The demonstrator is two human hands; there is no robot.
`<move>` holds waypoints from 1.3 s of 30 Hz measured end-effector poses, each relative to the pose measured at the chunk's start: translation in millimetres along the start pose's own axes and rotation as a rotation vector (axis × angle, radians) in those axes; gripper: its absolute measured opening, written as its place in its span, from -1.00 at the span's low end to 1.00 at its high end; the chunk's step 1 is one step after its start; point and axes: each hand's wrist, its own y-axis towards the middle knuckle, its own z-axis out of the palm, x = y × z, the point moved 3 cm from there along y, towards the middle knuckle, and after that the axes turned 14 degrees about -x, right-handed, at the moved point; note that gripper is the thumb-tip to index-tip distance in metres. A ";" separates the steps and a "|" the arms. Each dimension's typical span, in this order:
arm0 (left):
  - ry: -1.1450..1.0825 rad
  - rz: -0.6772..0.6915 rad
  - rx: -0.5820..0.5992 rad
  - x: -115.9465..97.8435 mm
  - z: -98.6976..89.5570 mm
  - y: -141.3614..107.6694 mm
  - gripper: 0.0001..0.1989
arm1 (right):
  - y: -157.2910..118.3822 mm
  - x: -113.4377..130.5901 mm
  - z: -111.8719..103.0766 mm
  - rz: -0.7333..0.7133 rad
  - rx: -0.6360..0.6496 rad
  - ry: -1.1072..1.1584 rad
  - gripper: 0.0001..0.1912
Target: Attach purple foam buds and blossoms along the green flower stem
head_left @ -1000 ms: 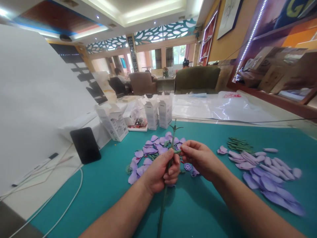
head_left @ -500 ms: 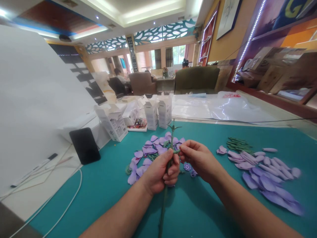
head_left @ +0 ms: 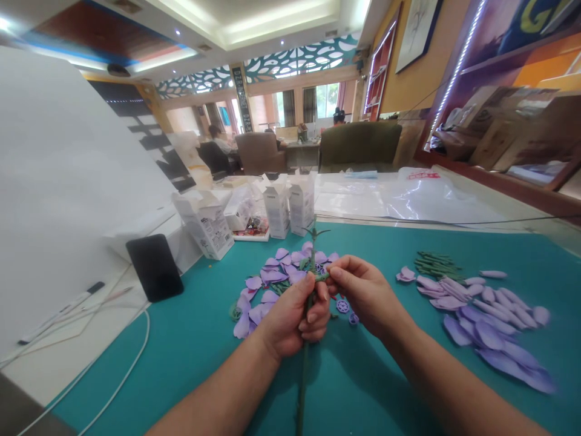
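My left hand (head_left: 295, 318) is wrapped round a long green stem (head_left: 302, 375), which stands roughly upright over the green mat (head_left: 172, 369). Thin pointed green tips spread at the stem's top. Beside it, my right hand (head_left: 365, 290) pinches a small green piece (head_left: 322, 277) that lies against the stem just above my left thumb. Behind and left of my hands lie loose purple petals (head_left: 273, 276). Small purple openwork discs (head_left: 342, 306) are on the mat under my right hand.
Green pieces (head_left: 438, 265), pale pink petals (head_left: 508, 306) and larger purple petals (head_left: 499, 348) lie in groups at right. A black phone (head_left: 155, 267) leans at left, near a white cable (head_left: 136, 357). White boxes (head_left: 276, 209) and plastic sheeting (head_left: 376, 197) are behind the mat.
The stem's lower end has shifted slightly right and its top slightly left. Both hands keep nearly the same places and grips.
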 end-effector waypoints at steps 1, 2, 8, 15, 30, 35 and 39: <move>-0.004 0.005 0.011 0.1 0.0 0.2 -0.60 | -0.3 0.1 0.1 -0.004 -0.001 0.000 -0.65; -0.008 0.010 0.025 0.2 0.1 0.4 -0.60 | -0.5 0.2 0.2 -0.007 0.000 -0.002 -0.65; -0.023 0.035 0.070 2.5 0.2 0.3 -0.60 | -0.7 0.5 -1.4 -0.018 0.003 -0.009 -0.68; -0.047 0.047 0.091 4.5 2.0 -0.1 -0.60 | -1.6 0.5 -1.1 -0.025 -0.015 0.002 -0.68; -0.061 0.044 0.086 4.7 2.6 0.2 -0.61 | -2.5 0.0 0.5 -0.006 0.018 0.024 -0.68; -0.055 0.041 0.084 0.0 0.9 -0.8 -0.62 | -0.4 1.1 -0.9 0.055 0.044 0.000 -0.61; -0.042 0.026 0.065 -2.5 0.2 -1.5 -0.62 | 1.0 3.6 -3.5 0.045 0.047 -0.074 -0.54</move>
